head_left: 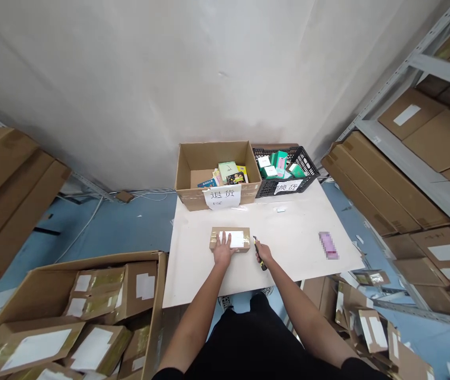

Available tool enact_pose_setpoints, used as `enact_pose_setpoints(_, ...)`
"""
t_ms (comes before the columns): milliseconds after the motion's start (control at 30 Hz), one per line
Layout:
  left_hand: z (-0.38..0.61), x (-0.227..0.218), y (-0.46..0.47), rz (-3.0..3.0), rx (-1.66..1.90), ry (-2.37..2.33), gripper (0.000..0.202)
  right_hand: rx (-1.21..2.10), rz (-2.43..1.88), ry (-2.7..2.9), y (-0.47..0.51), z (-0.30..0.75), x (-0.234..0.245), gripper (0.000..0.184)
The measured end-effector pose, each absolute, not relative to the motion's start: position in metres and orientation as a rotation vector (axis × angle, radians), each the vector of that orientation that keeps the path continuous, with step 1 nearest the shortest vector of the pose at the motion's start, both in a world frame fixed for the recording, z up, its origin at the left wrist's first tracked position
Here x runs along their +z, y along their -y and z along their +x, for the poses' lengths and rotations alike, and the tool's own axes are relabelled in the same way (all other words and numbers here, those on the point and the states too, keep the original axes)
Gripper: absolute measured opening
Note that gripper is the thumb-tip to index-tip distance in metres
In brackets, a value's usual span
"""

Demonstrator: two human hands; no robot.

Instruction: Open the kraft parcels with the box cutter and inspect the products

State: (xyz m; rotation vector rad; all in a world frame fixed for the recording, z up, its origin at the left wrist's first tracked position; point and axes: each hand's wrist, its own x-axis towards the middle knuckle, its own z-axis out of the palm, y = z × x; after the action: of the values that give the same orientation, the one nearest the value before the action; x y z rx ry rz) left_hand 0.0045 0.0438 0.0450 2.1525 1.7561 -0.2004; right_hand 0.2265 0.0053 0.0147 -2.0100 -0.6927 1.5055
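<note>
A small taped cardboard box [216,232] with a white label lies lengthwise across the white table [197,264]. My left hand [223,250] rests on its left half, fingers spread over the label and nothing gripped. Just right of the box, my right hand [263,253] is closed around a black and yellow utility knife [264,265]. The knife's tip points up toward the box's right end and appears apart from it.
Behind stand an open carton [193,198] of small packages and a black plastic crate [309,177] of green boxes. A pixelated pink item [328,246] lies at right. A large carton [161,295] of parcels stands left; shelves [399,148] line the right.
</note>
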Motion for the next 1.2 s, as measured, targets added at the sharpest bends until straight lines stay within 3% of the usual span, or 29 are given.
enact_pose_setpoints(300, 0.011, 0.035, -0.043, 2.122, -0.262, -1.786, 0.081, 1.532, -2.081, 0.956, -0.037, 0.226, 0.031, 0.056)
enact_pose_setpoints(800, 0.007, 0.04, -0.041, 2.099, -0.195, -1.801, 0.077, 1.5, -2.115, 1.274, 0.026, 0.222, 0.026, 0.057)
enact_pose_setpoints(900, 0.003, 0.047, -0.051, 2.119, -0.228, -1.772, 0.075, 1.467, -2.113, 1.128, 0.046, 0.227, 0.018, 0.055)
enact_pose_setpoints(1067, -0.018, 0.061, -0.094, 2.192, -0.21, -1.629, 0.054, 1.385, -2.159, 0.555, 0.09, 0.24, -0.013, 0.041)
enact_pose_setpoints(1200, -0.038, 0.064, -0.124, 2.212, -0.29, -1.524, 0.083, 1.292, -2.126, 0.396, 0.115, 0.268, -0.028, 0.022)
